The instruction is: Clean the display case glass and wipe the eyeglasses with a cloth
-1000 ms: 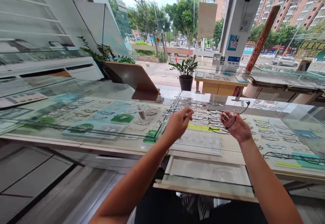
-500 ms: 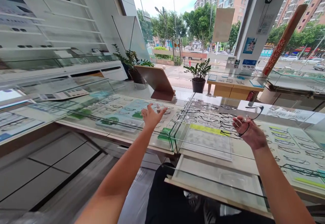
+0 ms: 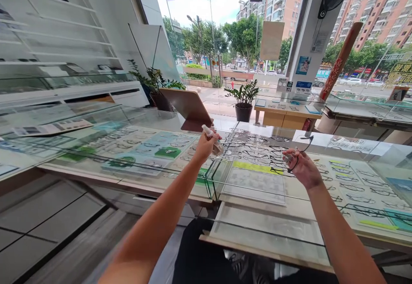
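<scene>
Wrapped in my left hand (image 3: 206, 145) is a small clear spray bottle (image 3: 218, 148) with a white nozzle, tilted above the glass counter. My right hand (image 3: 301, 168) grips a pair of dark-framed eyeglasses (image 3: 308, 143), with one temple sticking up and the front partly hidden by my fingers. Under and between my hands, rows of eyeglasses (image 3: 257, 153) sit on the counter.
A brown tilted mirror or stand (image 3: 189, 105) is on the counter behind my left hand. An opened drawer (image 3: 267, 228) juts out over my lap. More frames lie in the display case (image 3: 357, 181) at right. A potted plant (image 3: 243, 111) stands beyond.
My left hand has closed around the spray bottle, which stood on the counter, and lifted it. My right hand keeps hold of the eyeglasses. The view has turned slightly right.
</scene>
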Action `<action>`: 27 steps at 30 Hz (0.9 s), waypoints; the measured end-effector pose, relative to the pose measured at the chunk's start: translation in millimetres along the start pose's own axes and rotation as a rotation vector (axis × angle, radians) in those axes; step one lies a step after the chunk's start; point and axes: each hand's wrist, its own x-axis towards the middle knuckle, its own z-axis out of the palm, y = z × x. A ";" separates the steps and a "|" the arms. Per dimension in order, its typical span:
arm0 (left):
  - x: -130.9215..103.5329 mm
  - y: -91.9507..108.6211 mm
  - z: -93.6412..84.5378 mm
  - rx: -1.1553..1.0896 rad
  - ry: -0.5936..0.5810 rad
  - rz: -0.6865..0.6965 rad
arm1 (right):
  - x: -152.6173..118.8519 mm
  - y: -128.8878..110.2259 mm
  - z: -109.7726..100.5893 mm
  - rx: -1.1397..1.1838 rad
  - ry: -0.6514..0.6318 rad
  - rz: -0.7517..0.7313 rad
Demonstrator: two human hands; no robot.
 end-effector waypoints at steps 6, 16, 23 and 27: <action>-40.2 50.4 71.0 -0.539 -0.480 0.080 | -0.6 5.4 16.4 -0.161 0.074 -0.013; -89.4 50.7 105.0 -0.654 -0.815 -0.124 | -8.1 25.3 32.6 -0.259 0.058 0.005; -93.0 53.1 98.5 -0.585 -0.884 -0.182 | -14.8 32.3 43.0 -0.297 -0.037 0.014; -89.6 45.2 96.2 -0.362 -0.826 0.028 | -17.0 32.4 46.5 -0.309 -0.062 0.038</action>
